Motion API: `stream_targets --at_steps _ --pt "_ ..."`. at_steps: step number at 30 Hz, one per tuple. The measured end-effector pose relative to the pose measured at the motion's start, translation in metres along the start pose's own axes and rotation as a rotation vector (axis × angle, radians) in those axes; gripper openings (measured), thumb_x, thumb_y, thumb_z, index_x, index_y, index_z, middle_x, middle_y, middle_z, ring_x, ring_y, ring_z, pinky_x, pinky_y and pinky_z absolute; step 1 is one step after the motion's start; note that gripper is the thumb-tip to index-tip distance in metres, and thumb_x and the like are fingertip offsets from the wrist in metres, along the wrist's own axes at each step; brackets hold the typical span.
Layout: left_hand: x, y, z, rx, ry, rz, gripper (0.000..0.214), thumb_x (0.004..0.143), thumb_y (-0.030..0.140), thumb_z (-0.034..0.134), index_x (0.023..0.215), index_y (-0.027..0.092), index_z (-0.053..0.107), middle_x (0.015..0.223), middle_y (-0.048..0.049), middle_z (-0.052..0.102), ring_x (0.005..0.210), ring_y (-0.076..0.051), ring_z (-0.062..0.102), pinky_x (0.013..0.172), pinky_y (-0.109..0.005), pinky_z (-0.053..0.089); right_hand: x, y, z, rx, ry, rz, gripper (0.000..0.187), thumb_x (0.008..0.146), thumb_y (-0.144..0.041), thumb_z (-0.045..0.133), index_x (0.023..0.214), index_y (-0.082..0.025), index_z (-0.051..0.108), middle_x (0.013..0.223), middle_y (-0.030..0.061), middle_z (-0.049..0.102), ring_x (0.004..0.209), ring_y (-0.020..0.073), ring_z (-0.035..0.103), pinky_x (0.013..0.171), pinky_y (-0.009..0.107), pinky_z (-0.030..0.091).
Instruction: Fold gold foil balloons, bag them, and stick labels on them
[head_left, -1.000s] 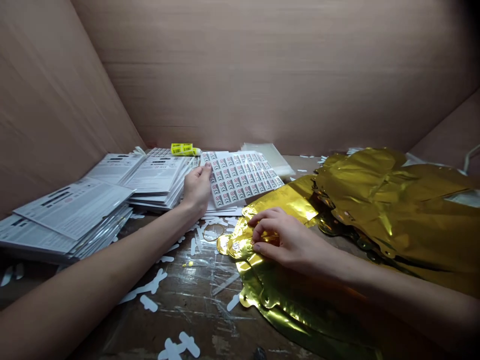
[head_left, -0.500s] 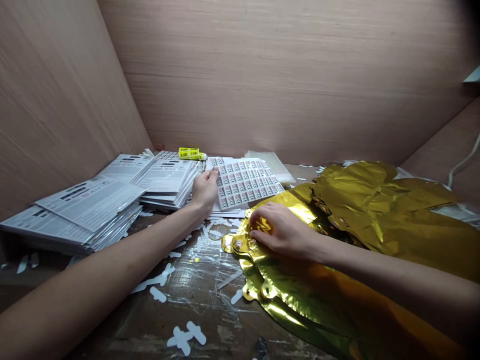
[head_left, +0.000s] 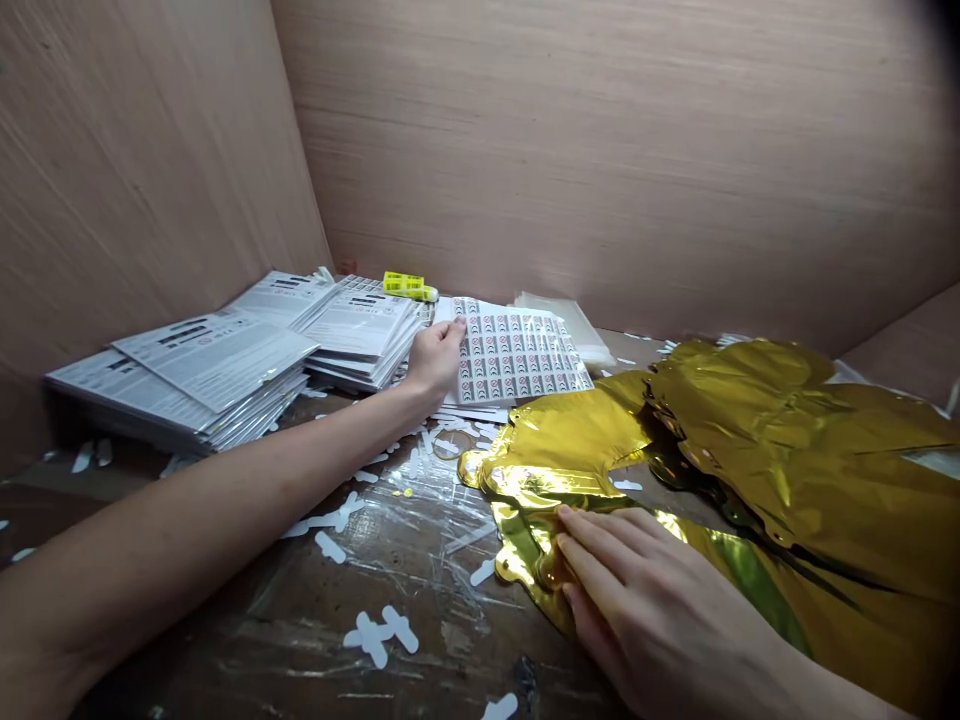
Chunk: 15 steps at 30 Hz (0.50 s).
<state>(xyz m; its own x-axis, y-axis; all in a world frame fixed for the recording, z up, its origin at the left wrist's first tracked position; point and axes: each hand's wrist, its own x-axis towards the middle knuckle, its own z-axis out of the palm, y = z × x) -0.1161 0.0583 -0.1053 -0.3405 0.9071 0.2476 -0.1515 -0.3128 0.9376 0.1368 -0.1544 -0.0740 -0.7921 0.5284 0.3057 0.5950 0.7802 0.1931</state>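
Note:
My left hand [head_left: 437,362] grips the left edge of a sheet of stickers [head_left: 525,355] printed with rows of small CE marks, thumb on top. The sheet is tilted up above other white sheets. My right hand [head_left: 637,580] rests on a gold foil balloon [head_left: 555,440], its fingers stretched out together over the shiny surface near the tabs. The balloon lies flat and uninflated on the table. Part of it is hidden under the right hand and forearm.
Printed white packets [head_left: 217,365] are stacked at the left, with another stack [head_left: 367,325] behind. A yellow barcode label roll [head_left: 409,286] sits at the back. More gold foil balloons [head_left: 795,430] lie at the right. White paper scraps [head_left: 367,635] litter the table; clear bags [head_left: 577,325] lie behind.
My right hand has moved down and toward me across the foil, its fingers straightening from a curl. My left hand still holds the sticker sheet. The view has shifted slightly.

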Motion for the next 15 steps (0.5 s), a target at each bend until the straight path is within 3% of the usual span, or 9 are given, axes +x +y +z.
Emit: stream_targets --at_steps 3,6,10,12,15 --pt "0.0 0.0 0.0 -0.007 -0.009 -0.004 0.041 0.087 0.055 0.073 0.07 0.018 0.063 0.064 -0.0019 0.066 0.065 -0.018 0.063 0.062 -0.028 0.049 -0.009 -0.008 0.007 -0.17 -0.015 -0.062 0.038 0.084 -0.014 0.053 0.114 -0.007 0.076 0.121 0.0188 0.075 0.105 0.0311 0.073 0.091 0.044 0.062" --pt "0.001 -0.001 0.0 -0.015 -0.012 -0.008 0.041 0.085 0.056 0.074 0.071 0.019 0.063 0.066 -0.0023 0.068 0.067 -0.019 0.064 0.063 -0.028 0.05 -0.014 -0.013 0.004 -0.206 -0.061 -0.084 0.044 0.076 -0.009 0.053 0.112 -0.006 0.077 0.111 0.0169 0.078 0.096 0.0277 0.076 0.086 0.036 0.065" --pt "0.002 -0.002 0.0 -0.037 0.007 -0.02 0.041 0.082 0.057 0.077 0.072 0.019 0.065 0.066 -0.0027 0.068 0.068 -0.02 0.065 0.064 -0.029 0.051 -0.015 -0.015 -0.007 -0.138 -0.066 -0.115 0.039 0.08 -0.003 0.048 0.106 -0.007 0.076 0.097 0.0177 0.08 0.085 0.0267 0.077 0.084 0.035 0.064" --pt "0.002 -0.002 0.0 -0.047 0.015 -0.026 0.04 0.081 0.056 0.078 0.073 0.019 0.065 0.066 -0.0026 0.068 0.068 -0.02 0.065 0.065 -0.029 0.051 -0.013 -0.012 -0.012 0.015 -0.144 -0.056 0.032 0.083 -0.002 0.047 0.092 -0.014 0.075 0.082 0.0129 0.078 0.069 0.0234 0.074 0.069 0.032 0.063" --pt "0.002 -0.001 0.0 -0.055 0.021 -0.026 0.039 0.081 0.054 0.079 0.072 0.019 0.064 0.065 -0.0023 0.068 0.068 -0.02 0.065 0.065 -0.029 0.051 -0.007 -0.002 -0.018 0.254 -0.193 0.164 0.024 0.081 -0.005 0.054 0.077 -0.023 0.07 0.066 0.003 0.071 0.052 0.0191 0.065 0.049 0.03 0.051"
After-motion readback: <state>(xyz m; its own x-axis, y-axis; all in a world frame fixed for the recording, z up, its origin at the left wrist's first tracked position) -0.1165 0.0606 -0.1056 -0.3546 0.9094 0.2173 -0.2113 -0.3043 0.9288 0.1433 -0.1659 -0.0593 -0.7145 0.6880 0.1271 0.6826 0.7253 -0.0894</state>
